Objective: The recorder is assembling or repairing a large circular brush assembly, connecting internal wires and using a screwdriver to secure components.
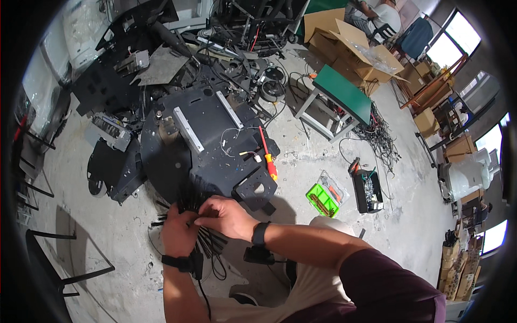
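Bundle of black strands (212,243) is near, left of centre, over the near edge of the black base (167,159). Left hand (180,232) is wrapped round it. Right hand (229,217) has its fingertips pinched together against it, just right of the left thumb; can't tell what, if anything, is between the tips.

Risks, my read:
- Strands fan out both far and near of the grip. If the left hand eases off, they likely splay and the order is lost.
- Loose loop (219,267) hangs near side, close to the wrist cord (204,296). Any twist of the left wrist could tangle the two.
- Far ends lie against the base. Pulling nearward may snag some on its edge; can't see whether any are attached.
- Screwdriver (272,169) lies on the base's right side, by a small white connector (257,159). A wide right elbow or a nudged base could roll it off.
- Green box (323,200) sits open on the floor (409,231), right; a kick spills it.
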The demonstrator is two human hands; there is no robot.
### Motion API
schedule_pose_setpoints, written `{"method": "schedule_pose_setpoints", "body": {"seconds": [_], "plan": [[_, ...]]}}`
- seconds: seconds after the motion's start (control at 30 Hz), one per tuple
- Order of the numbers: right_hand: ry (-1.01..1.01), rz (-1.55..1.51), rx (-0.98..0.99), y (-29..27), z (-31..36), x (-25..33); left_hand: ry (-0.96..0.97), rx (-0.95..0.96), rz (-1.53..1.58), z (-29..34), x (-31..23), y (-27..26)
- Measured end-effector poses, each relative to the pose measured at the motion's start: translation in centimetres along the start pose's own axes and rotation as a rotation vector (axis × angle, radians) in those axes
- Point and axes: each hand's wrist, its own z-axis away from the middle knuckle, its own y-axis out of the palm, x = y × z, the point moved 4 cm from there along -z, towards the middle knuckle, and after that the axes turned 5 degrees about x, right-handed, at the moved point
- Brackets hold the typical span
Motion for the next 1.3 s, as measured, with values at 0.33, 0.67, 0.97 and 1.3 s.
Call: {"method": "schedule_pose_setpoints", "body": {"seconds": [0.33,0.67,0.97,1.3], "plan": [[-0.282,0.183,0.001,-0.2,-0.3,0.9,0.142,-0.073,0.164,0.0,0.3,0.1],[-0.219,0.196,-0.096,0.0,0.4,0.8,0.085,-0.025,0.104,-0.2,-0.3,-0.1],[-0.367,0.336,-0.072,0.3,0.5,1.3,0.014,-0.076,-0.020,0.0,-0.4,0.1],[-0.290,0.367,-0.067,-0.1,0.3,1.2,0.056,-0.136,-0.157,-0.1,-0.9,0.6]]}}
